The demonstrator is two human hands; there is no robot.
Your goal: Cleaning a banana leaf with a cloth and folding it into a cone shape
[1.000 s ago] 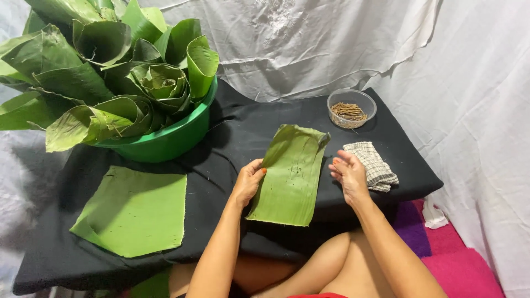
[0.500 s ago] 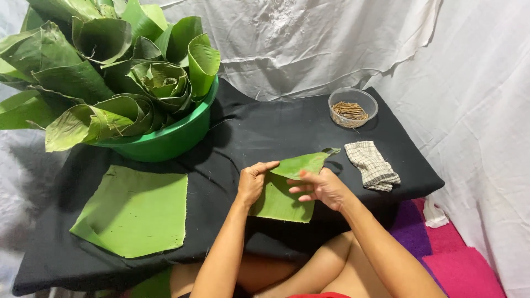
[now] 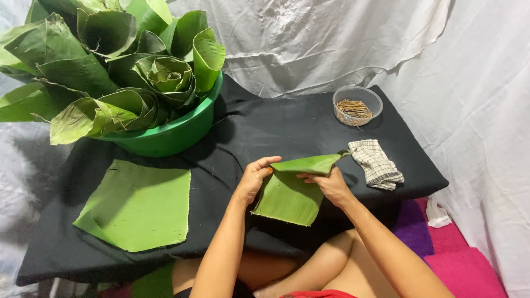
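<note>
from my remote seat i see both hands gripping the folded banana leaf (image 3: 292, 193) over the black table's (image 3: 276, 127) near edge, left hand (image 3: 255, 179) pinching its left end, right hand (image 3: 329, 185) seemingly clasping the fold running rightward.

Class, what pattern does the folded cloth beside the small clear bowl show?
The folded cloth shows a dark-on-white check pattern, seen best in the head view.

white sheet backdrop (image 3: 331, 38), black-draped table (image 3: 276, 121), pink floor mat (image 3: 469, 270)
</note>
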